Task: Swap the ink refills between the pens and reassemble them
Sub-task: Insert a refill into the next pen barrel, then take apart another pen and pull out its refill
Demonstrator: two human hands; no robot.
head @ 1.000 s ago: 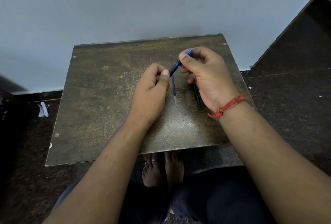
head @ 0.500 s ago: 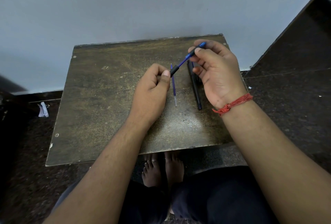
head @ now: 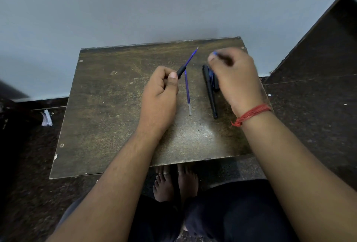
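My left hand [head: 160, 94] is clenched around the black front section [head: 181, 71] of a pen, pinched between thumb and forefinger, with its blue ink refill [head: 190, 59] sticking out of it, up and away toward the far edge of the table [head: 108, 106]. My right hand [head: 234, 79] is blurred with motion; something small and blue shows at its fingertips [head: 212, 59], probably the barrel piece just pulled off, but I cannot tell for sure what that grip is closed on.

Lying on the table between my hands is a second loose refill [head: 187, 92], blue along most of its length with a pale end nearest me. Just beside the right hand lies a black pen [head: 210, 92], with a blue and black part [head: 214, 79] touching its far end, partly hidden under my palm.

I judge these refills to be very light, thin plastic tubes: stiff enough to slide into a barrel, but easy to bend or kink if I press sideways. They are also smooth, so they will roll on the table and slip in a loose pinch. I would take the standing refill near where it leaves the black section and pull straight along its axis. The loose one I would pick up mid-length with fingertip and thumb.
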